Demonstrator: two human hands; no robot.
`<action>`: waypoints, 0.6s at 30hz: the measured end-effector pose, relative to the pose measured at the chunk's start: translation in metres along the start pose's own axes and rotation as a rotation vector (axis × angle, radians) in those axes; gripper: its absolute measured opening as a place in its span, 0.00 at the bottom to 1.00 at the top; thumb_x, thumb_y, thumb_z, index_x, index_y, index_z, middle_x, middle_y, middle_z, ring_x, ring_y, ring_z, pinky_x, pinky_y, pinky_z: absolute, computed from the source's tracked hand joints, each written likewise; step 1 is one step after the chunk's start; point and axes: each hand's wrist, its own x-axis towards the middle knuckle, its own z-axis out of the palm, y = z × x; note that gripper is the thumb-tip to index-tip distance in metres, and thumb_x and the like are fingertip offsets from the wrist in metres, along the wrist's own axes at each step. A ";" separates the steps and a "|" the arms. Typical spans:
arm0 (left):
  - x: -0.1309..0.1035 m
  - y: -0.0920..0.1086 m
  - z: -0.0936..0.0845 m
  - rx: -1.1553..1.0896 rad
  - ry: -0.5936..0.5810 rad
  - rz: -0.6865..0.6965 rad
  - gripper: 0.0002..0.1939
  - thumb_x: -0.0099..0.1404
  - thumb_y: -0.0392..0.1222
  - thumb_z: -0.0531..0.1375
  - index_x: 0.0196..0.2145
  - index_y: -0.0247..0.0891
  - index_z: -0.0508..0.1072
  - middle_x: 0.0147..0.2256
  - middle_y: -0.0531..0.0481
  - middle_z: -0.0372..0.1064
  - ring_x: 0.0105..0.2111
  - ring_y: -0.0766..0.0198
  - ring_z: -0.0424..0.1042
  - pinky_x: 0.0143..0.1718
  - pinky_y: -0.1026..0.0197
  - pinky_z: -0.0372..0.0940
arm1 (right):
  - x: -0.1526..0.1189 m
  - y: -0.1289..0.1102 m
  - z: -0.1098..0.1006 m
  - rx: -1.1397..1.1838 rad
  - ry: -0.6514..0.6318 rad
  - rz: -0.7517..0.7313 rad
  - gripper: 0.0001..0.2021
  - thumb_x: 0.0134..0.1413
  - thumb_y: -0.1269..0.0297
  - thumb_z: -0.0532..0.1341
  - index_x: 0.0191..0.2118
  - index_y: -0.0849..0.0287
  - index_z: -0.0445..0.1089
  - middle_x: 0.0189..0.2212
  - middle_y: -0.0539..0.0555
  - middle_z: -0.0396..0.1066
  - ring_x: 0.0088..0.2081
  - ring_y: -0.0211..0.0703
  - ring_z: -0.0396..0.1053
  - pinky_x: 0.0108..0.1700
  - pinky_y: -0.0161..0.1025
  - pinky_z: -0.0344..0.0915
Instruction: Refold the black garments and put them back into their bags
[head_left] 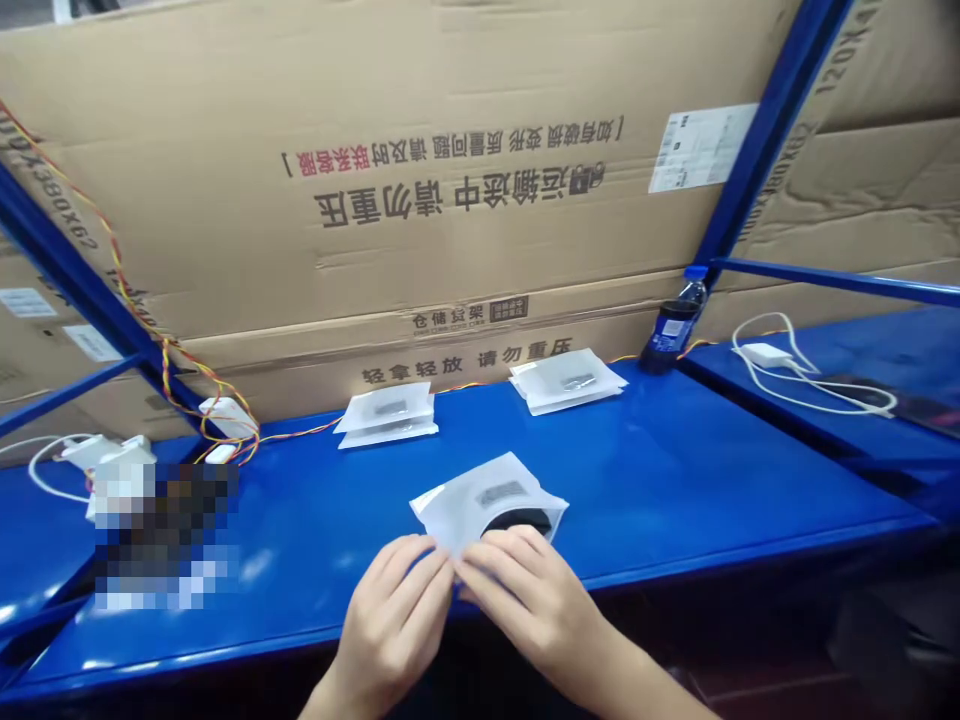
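Left hand (390, 620) and right hand (536, 600) pinch a pouch (457, 500), black item (517, 519) not yet covered; pouch stacks (386, 408) (562, 380) at eleven and one o'clock

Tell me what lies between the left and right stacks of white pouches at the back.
Between the left stack and right stack, the head view shows blue shelf surface, with a thin red-and-yellow wire along the back.

Both hands (457, 605) tog., fingertips nearly touching
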 end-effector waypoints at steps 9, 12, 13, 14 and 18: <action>0.004 0.003 -0.026 -0.023 -0.016 -0.092 0.09 0.71 0.24 0.60 0.42 0.35 0.76 0.35 0.47 0.82 0.38 0.58 0.80 0.44 0.53 0.69 | -0.018 0.041 -0.013 -0.088 0.040 -0.155 0.08 0.68 0.77 0.59 0.45 0.64 0.76 0.38 0.58 0.82 0.39 0.45 0.76 0.37 0.43 0.67; -0.005 -0.004 -0.033 -0.008 0.014 -0.134 0.09 0.71 0.25 0.60 0.41 0.35 0.77 0.34 0.46 0.81 0.36 0.58 0.79 0.41 0.55 0.69 | -0.036 0.071 -0.026 -0.164 0.040 -0.064 0.10 0.65 0.79 0.62 0.47 0.63 0.75 0.39 0.59 0.82 0.38 0.47 0.76 0.38 0.44 0.68; -0.009 -0.007 -0.033 -0.018 0.018 -0.150 0.09 0.71 0.25 0.60 0.41 0.35 0.77 0.35 0.45 0.81 0.34 0.59 0.78 0.39 0.56 0.69 | -0.041 0.078 -0.030 -0.184 0.029 -0.038 0.11 0.63 0.80 0.63 0.48 0.63 0.75 0.38 0.59 0.82 0.38 0.47 0.76 0.38 0.44 0.69; -0.013 -0.009 -0.032 -0.036 0.025 -0.163 0.09 0.71 0.25 0.60 0.42 0.35 0.77 0.36 0.45 0.81 0.34 0.59 0.78 0.37 0.57 0.69 | -0.044 0.082 -0.034 -0.195 0.016 -0.020 0.12 0.62 0.81 0.64 0.48 0.62 0.75 0.38 0.59 0.82 0.38 0.48 0.76 0.39 0.45 0.70; -0.025 -0.018 -0.020 -0.147 0.087 -0.208 0.12 0.71 0.25 0.61 0.46 0.37 0.78 0.41 0.43 0.83 0.39 0.57 0.82 0.37 0.59 0.74 | -0.042 0.074 -0.039 -0.164 -0.073 0.084 0.16 0.62 0.76 0.63 0.55 0.61 0.73 0.45 0.61 0.81 0.48 0.53 0.77 0.49 0.50 0.75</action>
